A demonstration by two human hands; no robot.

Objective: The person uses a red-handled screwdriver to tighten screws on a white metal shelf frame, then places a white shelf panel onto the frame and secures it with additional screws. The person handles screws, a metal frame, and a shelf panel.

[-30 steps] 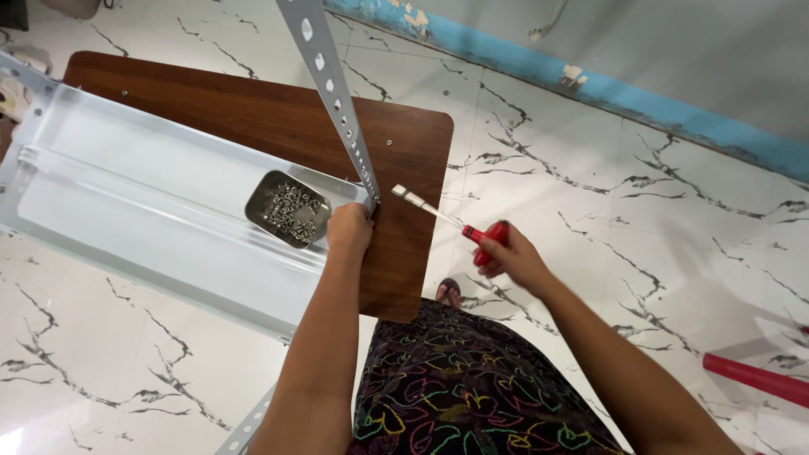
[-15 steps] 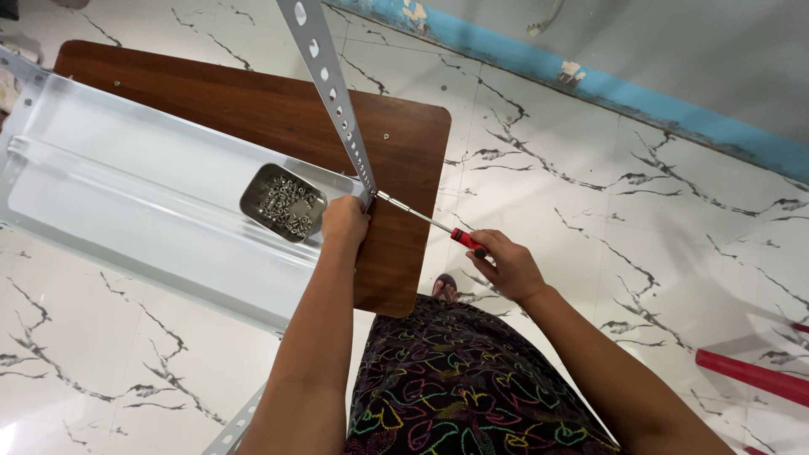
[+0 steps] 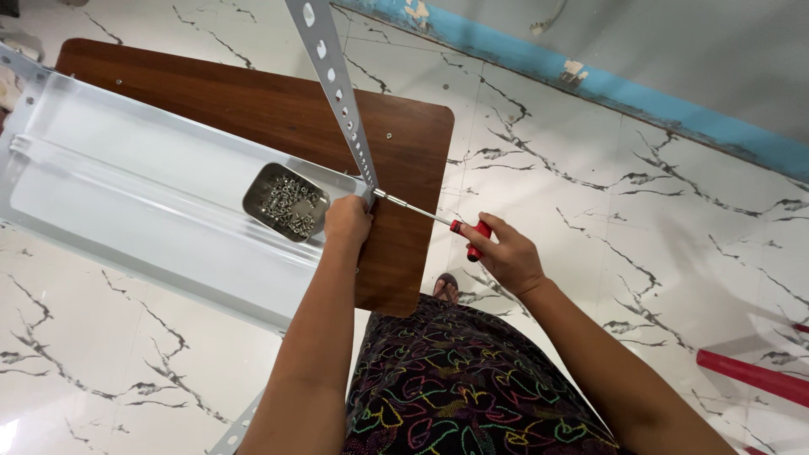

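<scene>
Left hand (image 3: pixel 347 223) clenched at the corner where the perforated metal upright (image 3: pixel 335 80) meets the end of the white metal shelf panel (image 3: pixel 126 198), fingers curled over the joint; exactly what sits under the fingers hidden. Right hand (image 3: pixel 506 255) wrapped around the red handle of a screwdriver (image 3: pixel 430 217), well to the right of the left hand, thumb on top. Screwdriver shaft slanted up and leftward from the right hand, tip touching the joint just above the left hand's knuckles, right at the lower end of the upright.

Upright rising away from the left hand toward the top of the view, a row of round holes along its face. Shelf panel stretching far to the left of the left hand, lying across a brown wooden tabletop (image 3: pixel 404 143), long edges folded up. Just left of the left hand, inside the panel, a small rectangular metal tray (image 3: pixel 285 202) heaped with little silver screws or nuts; too small to tell which. One loose fastener (image 3: pixel 388 135) on the bare wood above the hands.

Below both forearms, a dark garment with bright looping patterns (image 3: pixel 459 388). Between the forearms, a sandalled toe (image 3: pixel 447 288) on white marble-patterned floor (image 3: pixel 657 227). Far right of the right hand, a red bar (image 3: pixel 750 375) on the floor. Beyond the hands, a blue painted strip (image 3: pixel 590 80) at the wall's base.
</scene>
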